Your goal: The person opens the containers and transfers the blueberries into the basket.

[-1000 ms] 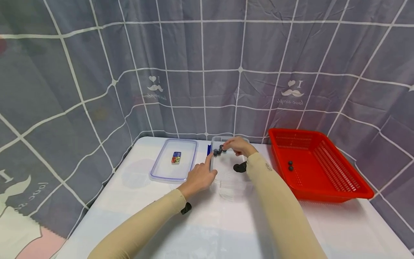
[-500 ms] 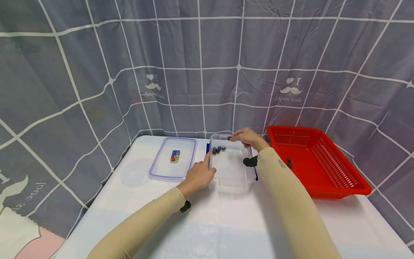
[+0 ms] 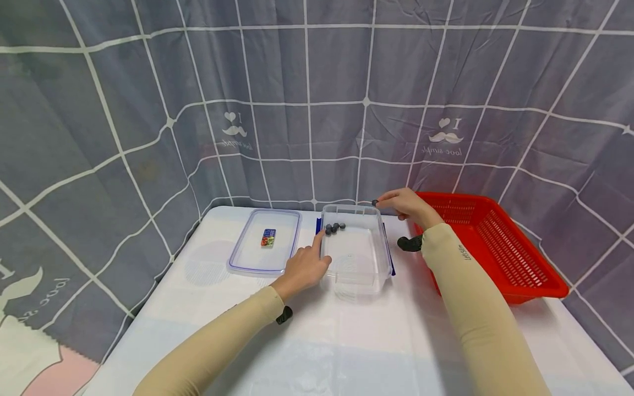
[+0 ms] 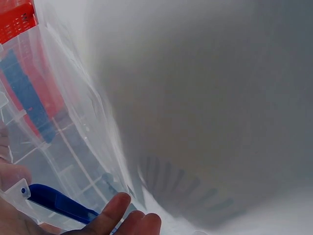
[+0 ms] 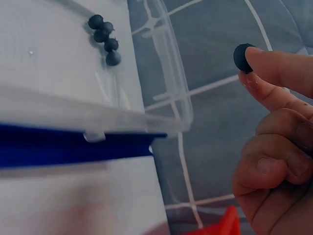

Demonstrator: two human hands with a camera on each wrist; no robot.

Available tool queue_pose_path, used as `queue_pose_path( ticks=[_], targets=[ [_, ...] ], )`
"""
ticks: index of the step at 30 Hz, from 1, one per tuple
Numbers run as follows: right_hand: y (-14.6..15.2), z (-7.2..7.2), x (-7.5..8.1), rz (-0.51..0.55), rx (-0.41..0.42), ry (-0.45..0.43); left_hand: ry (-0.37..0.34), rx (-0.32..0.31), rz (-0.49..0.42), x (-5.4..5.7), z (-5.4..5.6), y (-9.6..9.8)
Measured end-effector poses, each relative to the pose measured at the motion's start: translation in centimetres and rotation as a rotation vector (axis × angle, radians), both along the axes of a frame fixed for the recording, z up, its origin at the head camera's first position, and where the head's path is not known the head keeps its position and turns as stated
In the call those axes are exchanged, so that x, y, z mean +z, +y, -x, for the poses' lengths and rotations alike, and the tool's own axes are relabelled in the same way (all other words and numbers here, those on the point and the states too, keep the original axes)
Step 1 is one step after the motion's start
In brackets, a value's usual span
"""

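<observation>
My right hand pinches one blueberry between thumb and fingertip, raised beyond the back right corner of a clear plastic container. In the right wrist view its other fingers are curled toward the palm. Several dark blueberries lie grouped inside the container near its back left corner. At the container's left wall, my left hand holds the side, index finger stretched along the rim. Beside the blue latch, its fingertips show in the left wrist view.
A red perforated basket stands to the right, partly behind the right forearm. Left of the container lies a clear lid with a blue edge and a small colourful label. A grey checked curtain rises behind the table.
My right hand has lifted a blueberry from the group and carried it right, past the container's back corner toward the basket. The left hand has stayed at the container's left wall.
</observation>
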State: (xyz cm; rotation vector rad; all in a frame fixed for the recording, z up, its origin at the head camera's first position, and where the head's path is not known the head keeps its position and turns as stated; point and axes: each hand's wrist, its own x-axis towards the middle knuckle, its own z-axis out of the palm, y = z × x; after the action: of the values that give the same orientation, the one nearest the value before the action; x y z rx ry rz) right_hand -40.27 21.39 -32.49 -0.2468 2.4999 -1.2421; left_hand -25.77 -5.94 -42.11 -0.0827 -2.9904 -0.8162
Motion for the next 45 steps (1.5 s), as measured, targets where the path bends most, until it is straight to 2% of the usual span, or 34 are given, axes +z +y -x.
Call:
queue_pose_path(
  ticks=[13,21,27,34,45],
  targets=[
    [5.4,-0.7,0.9,0.046,-0.061,0.000,-0.008,0.006,0.013,0.1,0.1,-0.2],
    [8.8,-1.1,0.9,0.002,-0.080,0.010,-0.006,0.001,0.006,0.2,0.1,-0.3],
    [11.2,-1.4,0.0,-0.008,-0.112,-0.019,-0.022,-0.005,-0.003,-0.1,0.1,-0.5],
    [13.6,-1.6,-1.5,-0.017,-0.122,-0.040,-0.009,-0.013,-0.006,-0.3,0.3,-0.4],
    [15.2,-1.8,-3.6,-0.043,-0.132,-0.064,-0.017,-0.012,0.009,0.0,0.2,-0.2]
  ],
)
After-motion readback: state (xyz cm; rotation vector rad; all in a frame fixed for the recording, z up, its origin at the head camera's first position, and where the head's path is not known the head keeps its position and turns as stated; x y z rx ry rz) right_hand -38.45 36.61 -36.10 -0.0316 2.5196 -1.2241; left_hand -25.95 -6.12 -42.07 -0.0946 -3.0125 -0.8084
